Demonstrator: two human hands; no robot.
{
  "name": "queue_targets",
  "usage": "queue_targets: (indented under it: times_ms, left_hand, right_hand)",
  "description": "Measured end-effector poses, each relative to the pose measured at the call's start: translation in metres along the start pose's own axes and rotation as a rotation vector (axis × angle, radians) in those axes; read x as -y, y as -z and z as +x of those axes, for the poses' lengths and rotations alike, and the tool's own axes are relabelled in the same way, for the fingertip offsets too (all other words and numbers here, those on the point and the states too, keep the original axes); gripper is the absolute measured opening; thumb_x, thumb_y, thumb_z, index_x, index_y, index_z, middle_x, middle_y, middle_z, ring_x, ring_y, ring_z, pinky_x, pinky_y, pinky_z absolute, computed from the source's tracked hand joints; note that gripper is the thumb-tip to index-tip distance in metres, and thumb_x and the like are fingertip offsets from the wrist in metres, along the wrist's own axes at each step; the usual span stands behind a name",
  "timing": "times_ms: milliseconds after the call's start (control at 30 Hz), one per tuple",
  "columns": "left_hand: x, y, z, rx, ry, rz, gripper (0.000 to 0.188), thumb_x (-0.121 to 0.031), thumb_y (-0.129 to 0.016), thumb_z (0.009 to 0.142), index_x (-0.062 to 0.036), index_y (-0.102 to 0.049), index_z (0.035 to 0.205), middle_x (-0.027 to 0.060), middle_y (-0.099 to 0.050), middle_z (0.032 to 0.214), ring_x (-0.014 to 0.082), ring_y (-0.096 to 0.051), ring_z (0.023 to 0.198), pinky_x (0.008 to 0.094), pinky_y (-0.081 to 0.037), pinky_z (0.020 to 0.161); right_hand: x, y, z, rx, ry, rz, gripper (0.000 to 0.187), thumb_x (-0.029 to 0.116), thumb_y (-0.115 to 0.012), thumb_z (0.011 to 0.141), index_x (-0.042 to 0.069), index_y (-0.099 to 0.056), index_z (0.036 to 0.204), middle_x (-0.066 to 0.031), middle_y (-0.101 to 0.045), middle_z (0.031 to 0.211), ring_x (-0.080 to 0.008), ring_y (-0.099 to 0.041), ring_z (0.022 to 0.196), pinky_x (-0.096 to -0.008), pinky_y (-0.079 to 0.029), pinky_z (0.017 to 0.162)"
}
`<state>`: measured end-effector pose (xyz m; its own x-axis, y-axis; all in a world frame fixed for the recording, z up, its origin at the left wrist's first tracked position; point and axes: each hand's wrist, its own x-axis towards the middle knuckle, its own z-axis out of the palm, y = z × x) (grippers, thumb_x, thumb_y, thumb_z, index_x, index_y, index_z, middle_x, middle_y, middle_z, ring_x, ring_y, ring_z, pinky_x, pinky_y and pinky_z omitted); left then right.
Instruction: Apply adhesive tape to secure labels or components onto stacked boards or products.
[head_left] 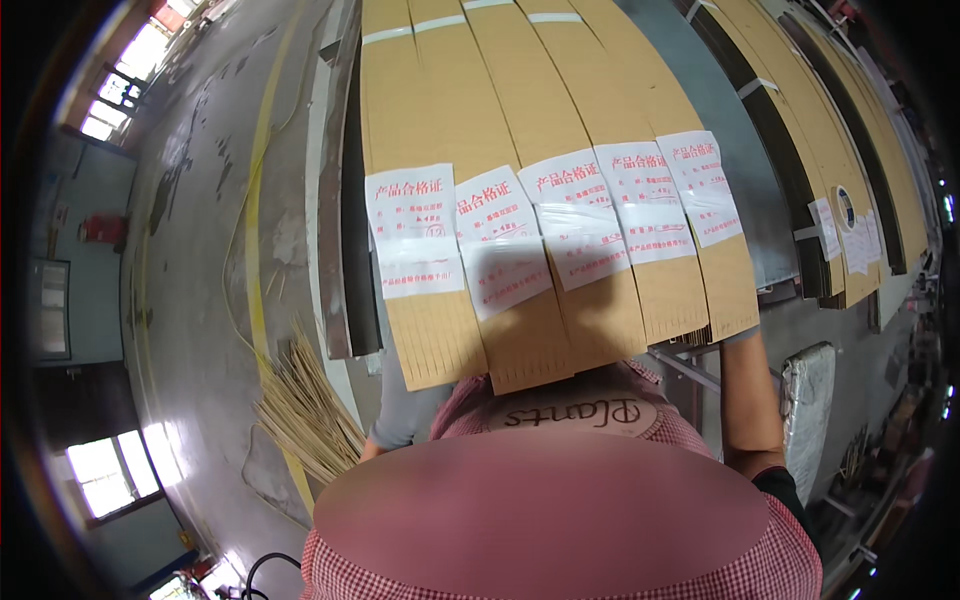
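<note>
Several long brown cardboard-covered packs (470,110) lie side by side in front of me, running away from my body. Each bears a white label (412,230) with red print near its near end, and strips of clear tape cross them. My left hand (400,408), in grey, is at the near left corner of the packs; its fingers are hidden beneath or behind them. At the near right corner is my right hand (741,337), with only a grey glove edge showing past the bare forearm. The cardboard hides its fingers too.
More brown packs (800,150) lie to the right, with a tape roll (846,206) and white labels on them. Thin strips (305,410) are bundled at the lower left, near a yellow floor line (258,200). A plastic-wrapped block (808,405) stands right of my right arm.
</note>
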<state>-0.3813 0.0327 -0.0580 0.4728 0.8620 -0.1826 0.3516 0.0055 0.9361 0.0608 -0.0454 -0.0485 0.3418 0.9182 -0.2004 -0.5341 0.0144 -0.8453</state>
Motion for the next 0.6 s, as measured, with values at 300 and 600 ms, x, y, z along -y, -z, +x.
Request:
queue_targets:
  times_ms: [300,600]
  left_hand:
    - [0.02,0.011,-0.002,0.005,-0.074,0.189,0.043,-0.018,-0.073,0.083,0.0001,-0.061,0.12,0.014,-0.067,0.113,0.0274,-0.063,0.107,0.0353,-0.048,0.092]
    - [0.024,0.021,-0.025,-0.119,0.226,-0.556,0.06,-0.015,-0.073,0.081,0.0051,-0.048,0.131,0.0111,-0.063,0.117,0.0199,-0.062,0.104,0.0298,-0.049,0.086]
  right_hand:
    - [-0.016,0.006,-0.025,0.095,0.022,0.207,0.065,0.051,-0.027,0.103,0.002,-0.038,0.145,-0.0094,-0.046,0.146,-0.0217,-0.052,0.126,-0.0371,-0.04,0.107]
    - [-0.066,-0.001,-0.052,-0.265,0.713,-1.17,0.056,0.044,-0.038,0.102,0.001,-0.043,0.138,-0.0128,-0.053,0.133,-0.022,-0.054,0.121,-0.0372,-0.043,0.101]
